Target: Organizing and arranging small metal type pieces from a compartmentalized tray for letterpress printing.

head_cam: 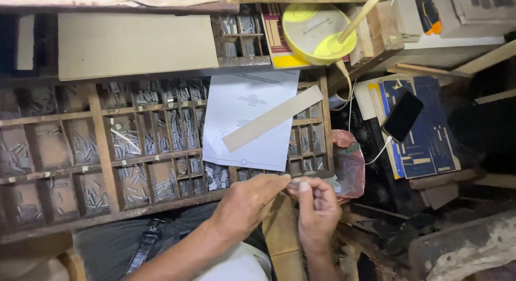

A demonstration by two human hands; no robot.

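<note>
Across the left we see a wooden type case (pixel 102 168), its small compartments holding grey metal sorts (pixel 126 144), some fuller than others. Over its right part lies a printed sheet (pixel 242 106) with a cardboard strip (pixel 271 118) slanting across it. Just below its front edge our left hand (pixel 248 203) and right hand (pixel 318 208) meet, fingertips pinched narrow on a small metal piece (pixel 297 180) lying left-right between them. Further right, a dark phone (pixel 403 116) rests on blue books (pixel 424 130).

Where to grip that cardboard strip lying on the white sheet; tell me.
Probably pinch the cardboard strip at its upper right end, coming from the right: it lies flat and slanted across the white sheet, and that end pokes past the paper's edge over the compartments.
</note>
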